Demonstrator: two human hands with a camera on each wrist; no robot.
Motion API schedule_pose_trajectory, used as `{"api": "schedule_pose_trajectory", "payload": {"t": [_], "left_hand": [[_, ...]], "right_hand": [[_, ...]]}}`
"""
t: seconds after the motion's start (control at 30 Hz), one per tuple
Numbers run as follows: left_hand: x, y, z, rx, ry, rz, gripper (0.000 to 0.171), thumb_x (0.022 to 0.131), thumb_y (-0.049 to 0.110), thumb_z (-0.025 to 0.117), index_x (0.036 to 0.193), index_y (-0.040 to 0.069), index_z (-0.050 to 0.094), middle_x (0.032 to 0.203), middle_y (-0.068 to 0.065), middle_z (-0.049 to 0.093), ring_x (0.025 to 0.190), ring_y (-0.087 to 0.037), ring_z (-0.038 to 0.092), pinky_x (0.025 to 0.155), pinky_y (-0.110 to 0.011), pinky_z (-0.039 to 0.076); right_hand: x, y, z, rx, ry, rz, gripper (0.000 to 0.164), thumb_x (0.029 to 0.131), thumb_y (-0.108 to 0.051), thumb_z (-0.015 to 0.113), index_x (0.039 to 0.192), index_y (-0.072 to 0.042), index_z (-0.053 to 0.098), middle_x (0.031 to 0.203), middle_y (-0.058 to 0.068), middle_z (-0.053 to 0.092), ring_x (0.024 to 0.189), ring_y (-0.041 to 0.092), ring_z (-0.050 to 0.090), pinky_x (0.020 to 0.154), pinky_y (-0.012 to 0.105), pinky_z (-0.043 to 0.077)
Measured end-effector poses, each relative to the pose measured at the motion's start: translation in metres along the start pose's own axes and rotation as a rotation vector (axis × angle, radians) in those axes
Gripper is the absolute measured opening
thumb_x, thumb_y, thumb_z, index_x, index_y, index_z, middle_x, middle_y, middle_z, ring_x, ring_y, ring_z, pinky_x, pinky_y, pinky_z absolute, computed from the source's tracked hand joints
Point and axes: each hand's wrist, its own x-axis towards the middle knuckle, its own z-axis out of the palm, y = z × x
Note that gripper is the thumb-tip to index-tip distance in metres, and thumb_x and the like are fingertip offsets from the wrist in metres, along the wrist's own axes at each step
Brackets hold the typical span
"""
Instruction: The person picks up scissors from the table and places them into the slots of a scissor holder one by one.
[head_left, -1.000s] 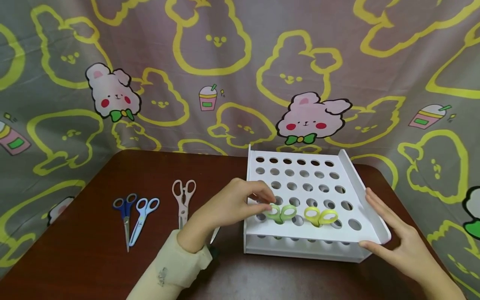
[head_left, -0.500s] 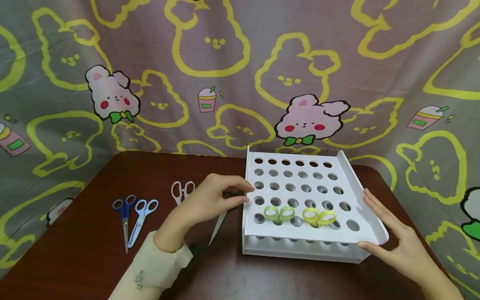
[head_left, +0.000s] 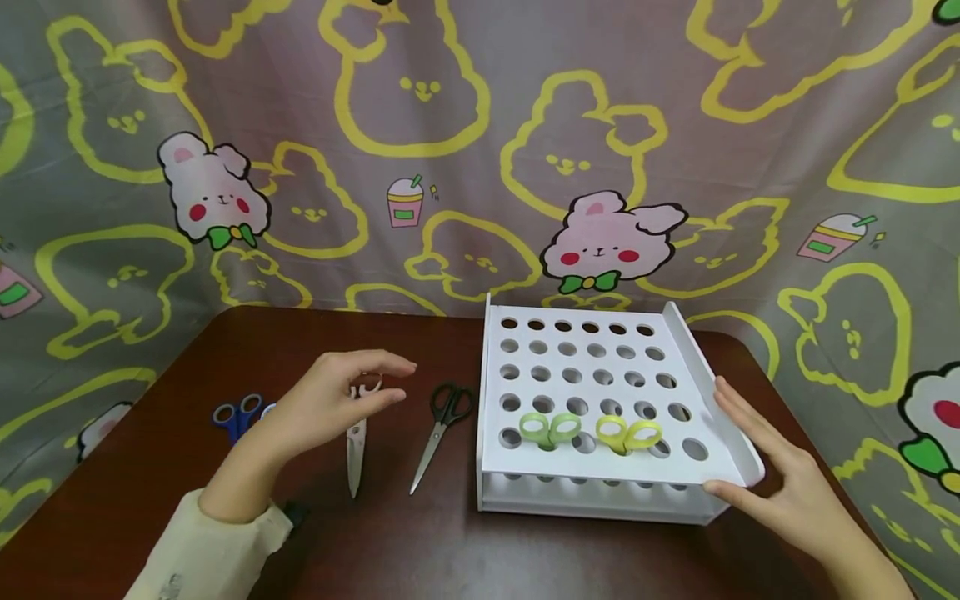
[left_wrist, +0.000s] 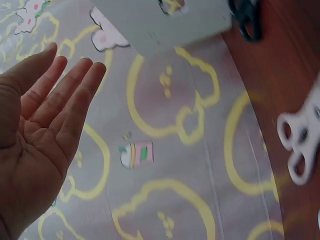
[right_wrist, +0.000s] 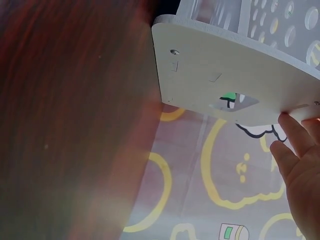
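Observation:
My left hand (head_left: 326,408) is in the air over the left part of the table, fingers loosely bent and nothing between them. It overlaps a pale pair of scissors (head_left: 356,450) in the head view; their handles (left_wrist: 300,145) show in the left wrist view. Black-handled scissors (head_left: 442,421) lie between that hand and a white rack (head_left: 600,467) with rows of round holes. Green-handled scissors (head_left: 551,429) and yellow-handled scissors (head_left: 628,435) stand handles up in its front row. My right hand (head_left: 795,483) touches the rack's right side panel (right_wrist: 210,75) with extended fingertips, thumb near the front corner.
Dark blue scissors (head_left: 237,417) lie at the left, partly hidden by the left arm, and only a bit of a light blue handle (head_left: 267,410) shows beside them. The reddish-brown table (head_left: 405,550) ends at a patterned curtain (head_left: 450,167) behind.
My left hand has moved left from beside the green-handled scissors, past the rack's edge, to the pale scissors. The black-handled scissors have come into full view. The right hand stays at the rack.

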Motion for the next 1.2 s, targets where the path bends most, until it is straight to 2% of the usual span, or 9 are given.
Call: {"api": "schedule_pose_trajectory", "payload": {"t": [0.13, 0.3, 0.43, 0.53, 0.63, 0.77, 0.9, 1.0, 1.2], "left_hand": [[-0.014, -0.008, -0.011, 0.036, 0.018, -0.045, 0.023, 0.091, 0.015, 0.073, 0.113, 0.021, 0.071, 0.099, 0.006, 0.072, 0.079, -0.007, 0.056, 0.065, -0.025, 0.051], [-0.029, -0.018, -0.018, 0.099, 0.045, -0.055, 0.022, 0.091, 0.013, 0.072, 0.112, 0.019, 0.071, 0.108, 0.003, 0.072, 0.087, -0.003, 0.060, 0.072, -0.025, 0.054], [-0.041, -0.028, -0.021, 0.144, 0.048, -0.053, 0.022, 0.091, 0.016, 0.073, 0.112, 0.020, 0.070, 0.109, 0.004, 0.070, 0.093, -0.009, 0.066, 0.078, -0.028, 0.055], [-0.049, -0.038, -0.023, 0.158, 0.044, -0.069, 0.022, 0.091, 0.018, 0.073, 0.112, 0.022, 0.070, 0.107, 0.007, 0.068, 0.093, -0.010, 0.066, 0.077, -0.028, 0.055], [-0.056, -0.047, -0.026, 0.180, 0.042, -0.102, 0.022, 0.091, 0.020, 0.073, 0.112, 0.023, 0.070, 0.103, 0.011, 0.065, 0.091, -0.004, 0.061, 0.074, -0.027, 0.053], [-0.064, -0.061, -0.029, 0.187, 0.047, -0.134, 0.021, 0.090, 0.019, 0.074, 0.111, 0.021, 0.070, 0.098, 0.009, 0.061, 0.083, 0.001, 0.051, 0.065, -0.023, 0.046], [-0.070, -0.075, -0.032, 0.186, 0.046, -0.124, 0.019, 0.089, 0.014, 0.074, 0.108, 0.018, 0.070, 0.091, 0.007, 0.056, 0.074, -0.001, 0.044, 0.058, -0.021, 0.038], [-0.074, -0.084, -0.034, 0.207, 0.030, -0.127, 0.018, 0.089, 0.013, 0.074, 0.107, 0.017, 0.070, 0.087, 0.008, 0.052, 0.070, -0.001, 0.042, 0.057, -0.021, 0.036], [-0.080, -0.101, -0.036, 0.223, -0.007, -0.199, 0.018, 0.090, 0.014, 0.073, 0.108, 0.012, 0.070, 0.090, 0.006, 0.054, 0.072, 0.000, 0.042, 0.057, -0.023, 0.036]], "right_hand": [[-0.001, 0.000, -0.001, -0.006, -0.002, 0.026, 0.105, 0.051, 0.005, 0.093, 0.145, 0.004, 0.046, 0.158, 0.016, 0.038, 0.148, 0.005, 0.032, 0.109, 0.005, 0.027], [-0.001, 0.000, -0.001, -0.009, -0.012, 0.056, 0.104, 0.052, 0.006, 0.093, 0.145, 0.003, 0.046, 0.158, 0.017, 0.037, 0.148, 0.005, 0.031, 0.109, 0.005, 0.027], [-0.001, 0.000, -0.001, -0.007, -0.012, 0.052, 0.104, 0.052, 0.005, 0.093, 0.145, 0.003, 0.046, 0.158, 0.017, 0.037, 0.148, 0.005, 0.031, 0.109, 0.005, 0.027], [0.000, 0.000, -0.001, -0.009, -0.006, 0.029, 0.105, 0.051, 0.005, 0.094, 0.145, 0.004, 0.046, 0.157, 0.018, 0.038, 0.148, 0.005, 0.032, 0.109, 0.005, 0.027], [0.000, -0.001, -0.001, -0.008, -0.009, 0.034, 0.105, 0.052, 0.005, 0.094, 0.145, 0.003, 0.046, 0.158, 0.017, 0.038, 0.148, 0.006, 0.032, 0.109, 0.006, 0.027], [0.000, 0.000, -0.001, -0.005, -0.016, 0.053, 0.104, 0.053, 0.005, 0.093, 0.146, 0.001, 0.046, 0.159, 0.015, 0.037, 0.148, 0.005, 0.031, 0.110, 0.006, 0.026], [0.001, 0.000, 0.000, -0.004, -0.014, 0.026, 0.104, 0.052, 0.005, 0.093, 0.145, 0.003, 0.046, 0.158, 0.017, 0.037, 0.148, 0.006, 0.031, 0.109, 0.006, 0.026], [0.001, 0.000, 0.000, -0.003, -0.016, 0.039, 0.104, 0.053, 0.005, 0.093, 0.146, 0.002, 0.046, 0.159, 0.015, 0.037, 0.148, 0.005, 0.031, 0.109, 0.005, 0.026], [0.000, 0.000, -0.001, -0.010, -0.019, 0.061, 0.104, 0.053, 0.005, 0.093, 0.146, 0.001, 0.046, 0.159, 0.015, 0.036, 0.148, 0.005, 0.031, 0.109, 0.005, 0.027]]}}
